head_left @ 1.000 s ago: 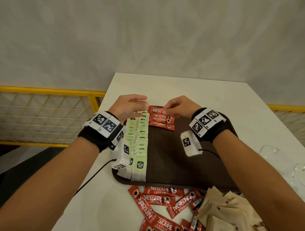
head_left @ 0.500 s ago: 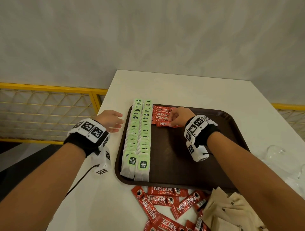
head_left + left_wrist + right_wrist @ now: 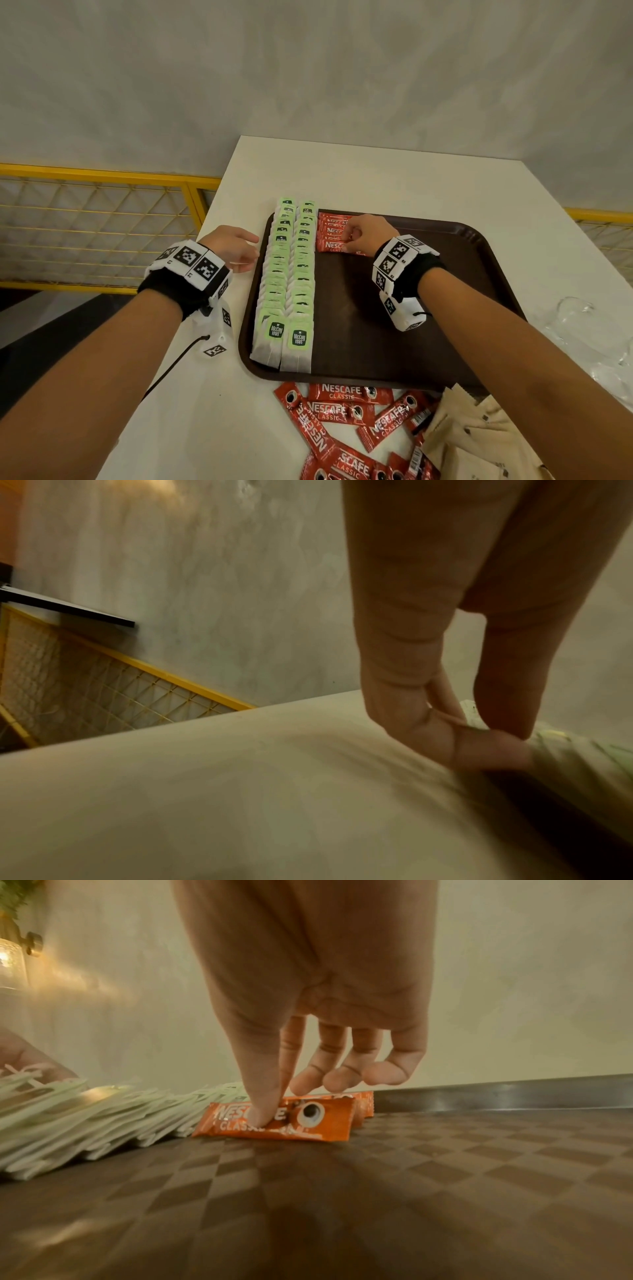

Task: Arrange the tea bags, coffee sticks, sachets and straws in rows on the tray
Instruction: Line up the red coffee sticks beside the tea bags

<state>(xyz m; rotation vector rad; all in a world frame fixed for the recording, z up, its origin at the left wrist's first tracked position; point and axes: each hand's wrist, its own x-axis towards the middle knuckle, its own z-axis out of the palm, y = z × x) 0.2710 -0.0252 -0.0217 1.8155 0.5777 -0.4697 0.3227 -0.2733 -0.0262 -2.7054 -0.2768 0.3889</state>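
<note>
coffee stick [image 3: 281, 1121] — crosswise, tea rows [image 3: 291, 274] lengthwise

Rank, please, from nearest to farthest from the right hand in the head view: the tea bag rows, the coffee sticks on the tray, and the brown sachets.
1. Coffee sticks on the tray: under the right hand.
2. Tea bag rows: to its left.
3. Brown sachets: off the tray, at the table's near edge.

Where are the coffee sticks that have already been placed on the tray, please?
In the head view, the placed coffee sticks lie at the tray's far end, right beside the tea bags, under the right hand.
</note>
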